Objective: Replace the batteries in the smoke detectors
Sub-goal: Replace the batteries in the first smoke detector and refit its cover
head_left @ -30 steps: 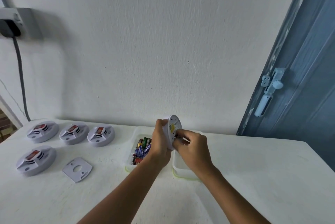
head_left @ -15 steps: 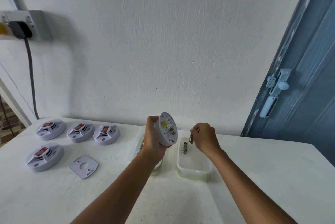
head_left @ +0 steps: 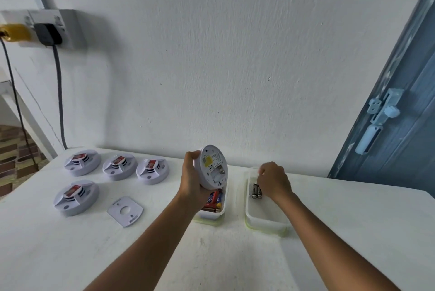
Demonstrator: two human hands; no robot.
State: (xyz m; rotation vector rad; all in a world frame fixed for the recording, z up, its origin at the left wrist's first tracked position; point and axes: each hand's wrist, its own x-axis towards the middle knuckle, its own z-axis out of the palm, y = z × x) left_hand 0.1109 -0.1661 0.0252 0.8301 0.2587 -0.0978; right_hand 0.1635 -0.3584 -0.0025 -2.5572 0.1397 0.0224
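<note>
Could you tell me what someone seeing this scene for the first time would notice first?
Most striking is the opened smoke detector held up on edge in the left hand, its back with the bare battery bay facing the camera, above a tub of batteries. Just to its right, the right hand hovers over a second tub where two dark batteries lie. Four more detectors and a mounting plate sit on the table's left.

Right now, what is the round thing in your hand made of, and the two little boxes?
The smoke detector looks like matte white moulded plastic. The two tubs, left and right, look like cloudy, see-through plastic: batteries show faintly through the wall.
</note>
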